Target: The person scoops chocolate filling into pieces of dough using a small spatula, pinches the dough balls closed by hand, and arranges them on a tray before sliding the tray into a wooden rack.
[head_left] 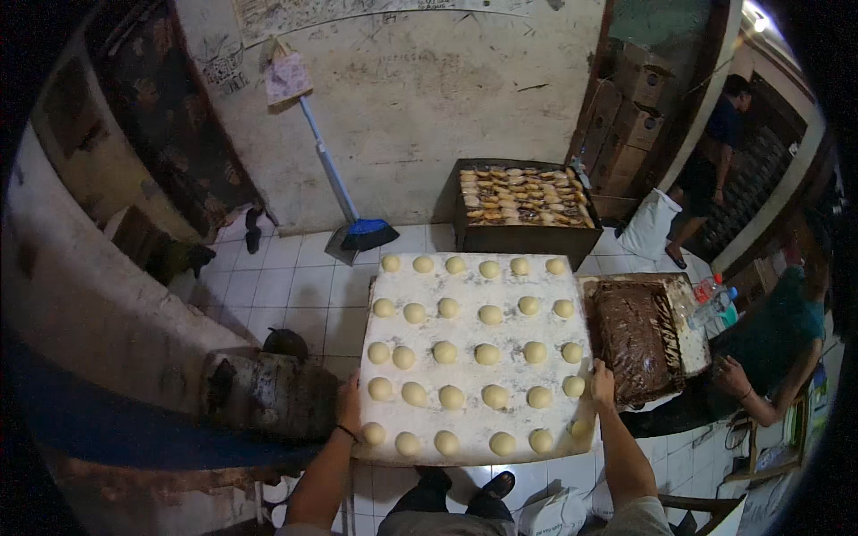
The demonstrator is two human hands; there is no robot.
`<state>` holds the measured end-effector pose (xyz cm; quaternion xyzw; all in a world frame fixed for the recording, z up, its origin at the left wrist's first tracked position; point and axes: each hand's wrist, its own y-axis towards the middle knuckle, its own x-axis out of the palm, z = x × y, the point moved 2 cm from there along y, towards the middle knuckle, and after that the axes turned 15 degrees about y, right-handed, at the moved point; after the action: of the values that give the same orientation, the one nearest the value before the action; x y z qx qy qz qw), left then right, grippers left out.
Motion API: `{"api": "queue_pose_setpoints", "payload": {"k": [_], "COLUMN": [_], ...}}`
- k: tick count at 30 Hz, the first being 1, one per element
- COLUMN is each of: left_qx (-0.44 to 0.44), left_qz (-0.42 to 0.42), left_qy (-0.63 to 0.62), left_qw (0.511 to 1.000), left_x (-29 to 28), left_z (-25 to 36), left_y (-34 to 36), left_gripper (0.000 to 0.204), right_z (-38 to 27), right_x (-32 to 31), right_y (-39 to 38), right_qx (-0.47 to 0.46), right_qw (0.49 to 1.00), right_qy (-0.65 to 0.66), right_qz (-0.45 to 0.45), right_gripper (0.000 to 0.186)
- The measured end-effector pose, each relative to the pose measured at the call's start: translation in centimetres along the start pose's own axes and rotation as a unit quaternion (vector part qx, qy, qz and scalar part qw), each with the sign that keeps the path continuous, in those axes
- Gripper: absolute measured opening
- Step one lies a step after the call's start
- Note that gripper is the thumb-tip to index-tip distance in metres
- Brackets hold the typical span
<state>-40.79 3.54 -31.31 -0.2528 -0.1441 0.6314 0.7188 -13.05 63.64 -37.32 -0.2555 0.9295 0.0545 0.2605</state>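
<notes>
I am holding a large flour-dusted board point(469, 375) in front of me, above the tiled floor. Rows of pale round dough balls point(494, 396) sit spaced apart across it. My left hand point(349, 406) is closed on the board's left edge, with a dark band at the wrist. At the opposite edge, my right hand point(604, 384) grips the board at about the same height. Both hands' fingers are partly hidden by the board. Close to my right hand lies a slab of glossy dark-brown spread point(630, 348) on another board.
A dark tray point(527, 237) of baked pastries stands by the far wall, near a blue broom point(368, 234). At right a co-worker point(769, 339) is beside plastic bottles point(712, 308). Another person point(712, 156) stands near a white sack point(650, 225). A worn block-like surface point(268, 393) is left.
</notes>
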Motion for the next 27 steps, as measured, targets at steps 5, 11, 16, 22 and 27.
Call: {"api": "queue_pose_setpoints", "payload": {"k": [5, 11, 16, 22, 27], "left_qx": [0.189, 0.208, 0.184, 0.313, 0.403], "left_qz": [0.120, 0.159, 0.109, 0.102, 0.046], "left_qy": [0.183, 0.243, 0.257, 0.390, 0.484], "left_qw": [0.957, 0.934, 0.942, 0.860, 0.775], "left_x": [-0.3, -0.3, 0.9, 0.1, -0.5], "left_z": [-4.4, -2.6, -1.9, -3.4, -4.8], "left_y": [1.9, -2.9, -1.8, -8.0, -17.3], "left_gripper": [0.048, 0.046, 0.044, 0.043, 0.047], "right_z": [-2.3, -5.3, 1.8, -9.8, -17.3], "right_x": [-0.8, 2.6, 3.6, 0.4, -2.0], "right_y": [2.0, 2.0, 3.1, -5.7, -25.0], "right_qx": [0.035, 0.012, -0.130, -0.052, -0.208], "right_qw": [0.998, 0.996, 0.974, 0.989, 0.963], "right_qy": [-0.031, -0.044, -0.159, -0.105, 0.057], "right_qz": [-0.037, -0.073, 0.099, -0.093, -0.160], "right_gripper": [0.079, 0.079, 0.076, 0.059, 0.037]}}
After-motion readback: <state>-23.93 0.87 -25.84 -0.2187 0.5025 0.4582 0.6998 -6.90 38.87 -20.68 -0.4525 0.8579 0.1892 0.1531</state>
